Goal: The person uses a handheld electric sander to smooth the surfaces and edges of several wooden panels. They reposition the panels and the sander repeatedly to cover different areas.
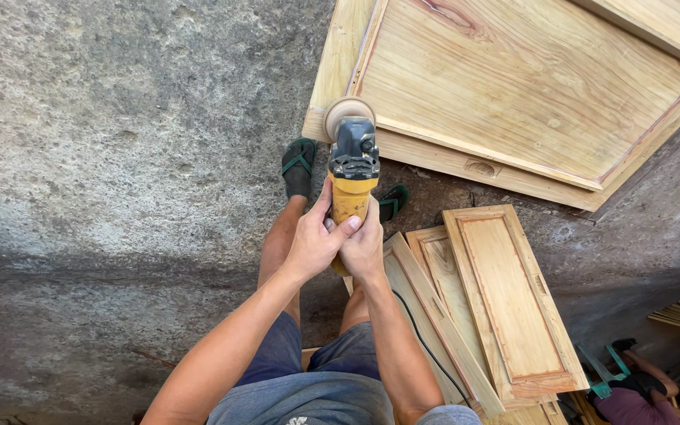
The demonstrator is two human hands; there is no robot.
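On the rough, mottled grey concrete floor, the largest item is a pale wooden door panel with a raised frame and reddish grain, lying flat at upper right. Below it, a stack of narrower framed panels leans to your right, same light wood, rectangular, edges stepped. Your legs in blue-grey shorts stand over the floor, feet in dark green sandals.

Centre frame: the angle grinder, yellow plastic body, dark grey gear head, round tan sanding disc at the tip. Its long axis runs straight away from you, disc end pointing toward the big panel's near edge and overlapping it in view; contact cannot be confirmed. A black cord trails back past your right forearm.

Your left hand and right hand both wrap the yellow handle, fingers closed tightly round it, hands touching each other.

Lower right: another person's arm and maroon sleeve, beside teal clamps.
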